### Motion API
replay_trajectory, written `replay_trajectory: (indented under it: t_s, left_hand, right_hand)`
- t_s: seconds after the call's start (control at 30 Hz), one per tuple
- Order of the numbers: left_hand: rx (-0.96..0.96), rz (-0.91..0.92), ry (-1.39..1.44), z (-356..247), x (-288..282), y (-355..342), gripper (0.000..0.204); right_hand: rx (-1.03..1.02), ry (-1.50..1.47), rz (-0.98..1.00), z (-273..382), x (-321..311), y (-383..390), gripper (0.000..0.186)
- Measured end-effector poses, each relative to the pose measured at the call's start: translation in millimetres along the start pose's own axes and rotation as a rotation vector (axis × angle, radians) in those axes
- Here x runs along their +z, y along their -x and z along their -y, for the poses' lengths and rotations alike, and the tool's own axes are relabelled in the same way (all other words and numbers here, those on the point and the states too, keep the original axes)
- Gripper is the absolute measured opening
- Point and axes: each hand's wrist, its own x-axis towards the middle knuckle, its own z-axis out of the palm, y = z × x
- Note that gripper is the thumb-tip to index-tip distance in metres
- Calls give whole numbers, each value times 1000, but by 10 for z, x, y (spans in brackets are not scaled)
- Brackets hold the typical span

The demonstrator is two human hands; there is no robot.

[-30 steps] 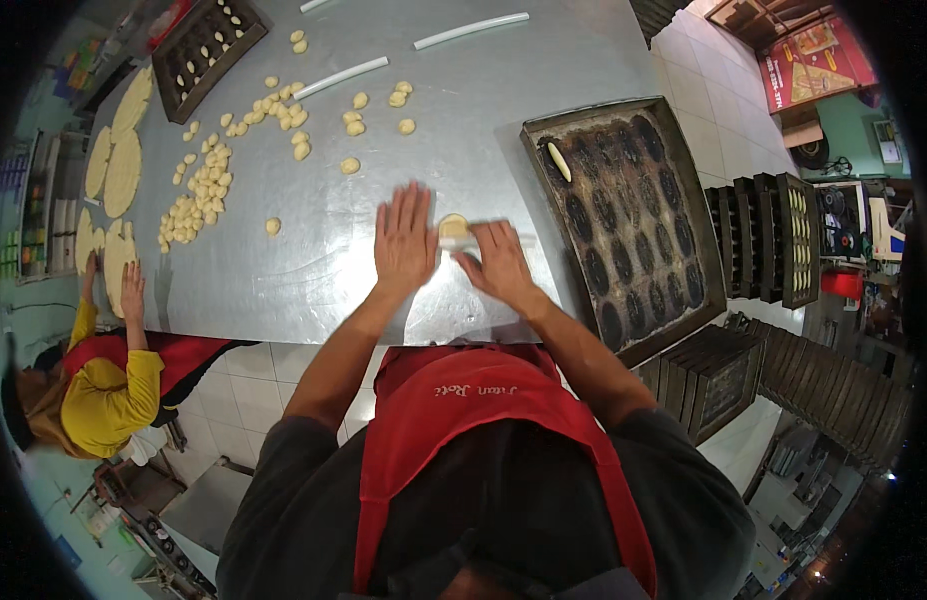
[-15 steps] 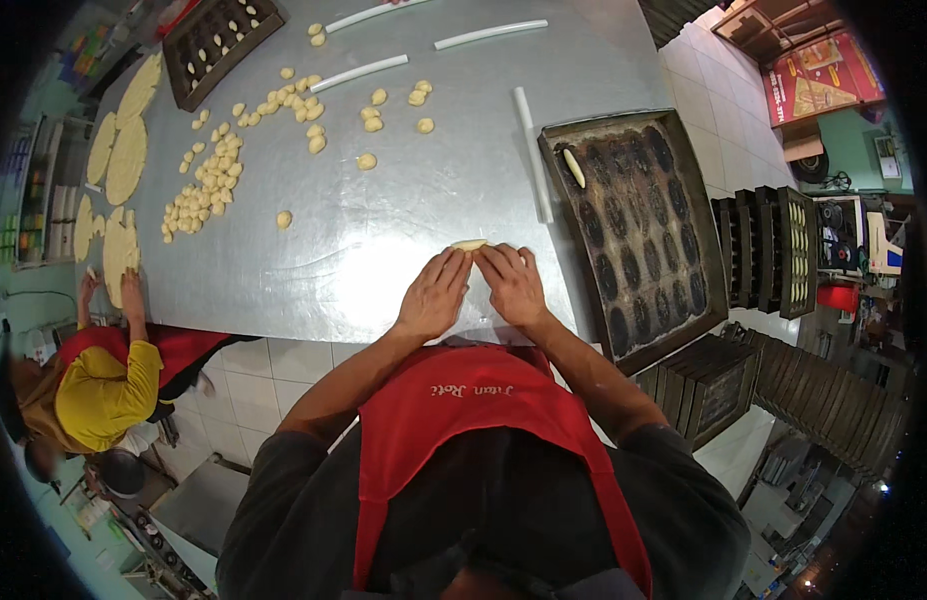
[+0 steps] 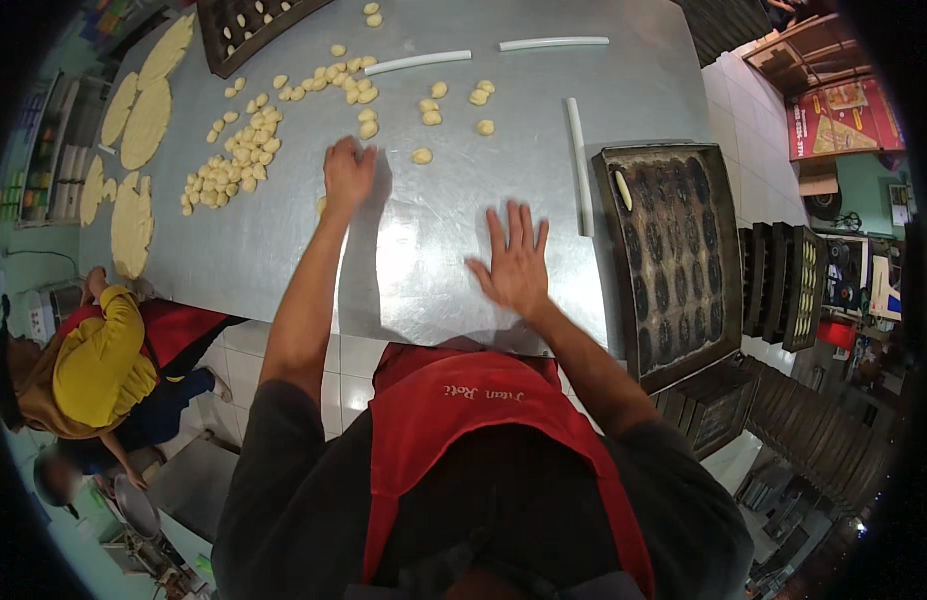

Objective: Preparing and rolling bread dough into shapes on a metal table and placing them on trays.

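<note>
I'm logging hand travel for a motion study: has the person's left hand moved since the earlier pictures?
Yes. Judged against the baking tray, the left hand has moved leftward and forward, close to a dough ball.

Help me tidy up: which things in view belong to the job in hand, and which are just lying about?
Likely the job: dough balls by the left hand; table; near rod; tray; roll in it.

Apparently just lying about: far rods; poster; stacked trays.
</note>
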Motion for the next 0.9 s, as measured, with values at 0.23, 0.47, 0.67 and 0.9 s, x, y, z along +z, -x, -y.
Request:
replay_trajectory:
  t_s: [0.23,0.47,0.67,0.9]
  left_hand:
    - [-200,122,279,-275,171,-204,29]
    - [-170,191,627,-505,118,1040,23]
    - [-347,295,725,-882,-74,1681,18]
    - [-304,380,831,-1494,504,1789,33]
  right_hand:
    - [23,-374,-70,-217,13,-292,65]
    - [-19,-350,-122,-823,-251,391,37]
    - [356,-1128,-998,-1463,-1357,-279,21]
    - [242,45,-567,-2530,-825,-66,28]
